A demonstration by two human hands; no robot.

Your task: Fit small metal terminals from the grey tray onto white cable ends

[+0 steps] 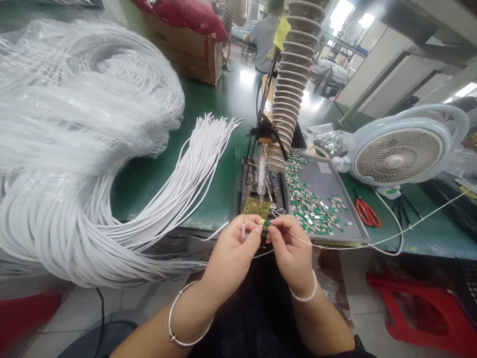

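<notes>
My left hand (235, 247) is closed, with a white cable (243, 229) sticking up between its fingers. Its thumb and forefinger meet the fingertips of my right hand (289, 247) at a small green circuit board (266, 223). A bit of yellow shows at the board's left end; fingers cover the rest. My right hand pinches the board's right side, and a thin pale wire (328, 246) runs from this hand off to the right. Just beyond both hands, an upright soldering iron (263, 174) points down at a yellowish sponge (256, 206).
A large bundle of white cables (167, 209), partly in clear plastic, fills the left side. Right of the iron lies a grey tray (324, 174) with many small boards. Red-handled pliers (367, 211), a fan (398, 154) and a hanging ribbed hose (296, 74) stand around. A person (265, 42) sits beyond.
</notes>
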